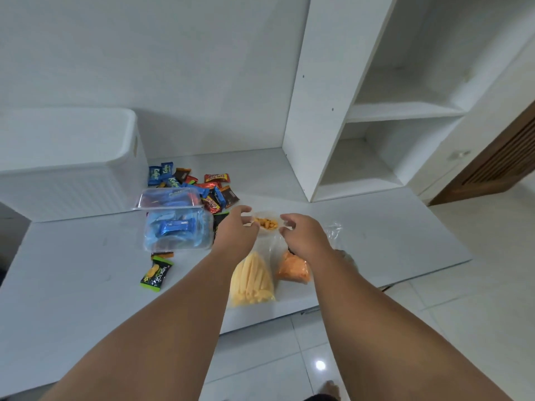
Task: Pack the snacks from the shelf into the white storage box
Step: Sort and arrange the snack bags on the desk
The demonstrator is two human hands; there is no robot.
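Observation:
A small clear bag of orange-yellow snacks (266,223) sits on the white table (390,241) between my two hands. My left hand (236,228) reaches it from the left and my right hand (304,235) from the right. Both have their fingers apart at the bag's edges, and I cannot tell if they grip it. Under my forearms lie a bag of pale yellow sticks (252,280) and a bag of orange snacks (293,267). The white storage box (66,175) stands at the table's back left. The white shelf (405,111) at right holds nothing.
Two clear plastic tubs (179,227) of blue-wrapped snacks sit left of my hands, one behind the other. Several loose wrapped candies (202,186) lie behind them by the box. A green-black packet (156,273) lies near the front. Tiled floor lies below the table edge.

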